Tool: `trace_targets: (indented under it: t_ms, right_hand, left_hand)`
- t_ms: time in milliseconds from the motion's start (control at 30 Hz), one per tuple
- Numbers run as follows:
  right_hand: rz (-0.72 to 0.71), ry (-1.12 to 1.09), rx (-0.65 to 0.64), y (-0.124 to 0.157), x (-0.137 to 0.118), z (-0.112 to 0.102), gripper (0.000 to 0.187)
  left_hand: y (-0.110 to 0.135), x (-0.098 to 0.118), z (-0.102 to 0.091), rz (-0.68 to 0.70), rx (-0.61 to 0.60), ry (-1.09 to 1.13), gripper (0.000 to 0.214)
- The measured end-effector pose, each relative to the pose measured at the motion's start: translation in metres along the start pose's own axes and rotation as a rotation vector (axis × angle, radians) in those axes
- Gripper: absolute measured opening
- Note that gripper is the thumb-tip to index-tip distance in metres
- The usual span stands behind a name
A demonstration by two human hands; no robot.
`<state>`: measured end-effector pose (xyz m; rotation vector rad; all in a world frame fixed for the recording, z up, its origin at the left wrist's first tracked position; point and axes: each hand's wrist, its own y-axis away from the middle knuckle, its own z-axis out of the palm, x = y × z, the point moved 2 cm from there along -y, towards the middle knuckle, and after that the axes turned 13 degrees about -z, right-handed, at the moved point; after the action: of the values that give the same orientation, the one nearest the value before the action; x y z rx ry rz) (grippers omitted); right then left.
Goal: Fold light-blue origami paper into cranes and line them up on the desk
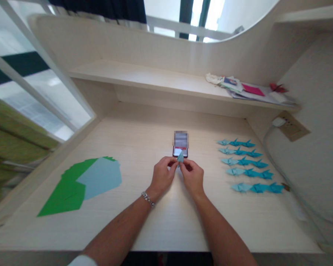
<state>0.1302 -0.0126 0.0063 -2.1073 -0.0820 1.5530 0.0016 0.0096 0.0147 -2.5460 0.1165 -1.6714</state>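
Between both hands, just in front of the phone (180,144), is a small folded piece of light blue paper (180,157), its pointed tip up. My left hand (164,170) pinches its lower left side with thumb and forefinger. On the opposite side, my right hand (192,175) pinches it the same way. The fingers cover its lower part. The phone lies on the desk with its screen lit, and the paper overlaps its near end. To the right, folded blue paper cranes (244,161) are lined up in several rows, from pale to deeper blue.
Fanned green paper sheets (66,192) and light blue sheets (102,177) lie on the desk (144,125) at left. A shelf (155,79) runs across the back, with papers (252,89) at its right end. A cable (277,162) hangs from the wall socket (292,125).
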Motion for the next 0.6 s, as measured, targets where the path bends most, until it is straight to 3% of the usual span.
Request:
trace_targets:
  t_ms: [333,600]
  right_hand:
    - [-0.010,-0.014,0.018,0.0030,-0.0003,0.0011,0.024]
    - [0.027,-0.144,0.028,-0.0001,-0.0015,0.0018,0.022]
  left_hand:
    - [0.0028,0.0025,-0.0011,0.004,0.046,0.035,0.017]
    - [0.0018,-0.0011,0.0031,0.101,-0.010,0.074,0.018]
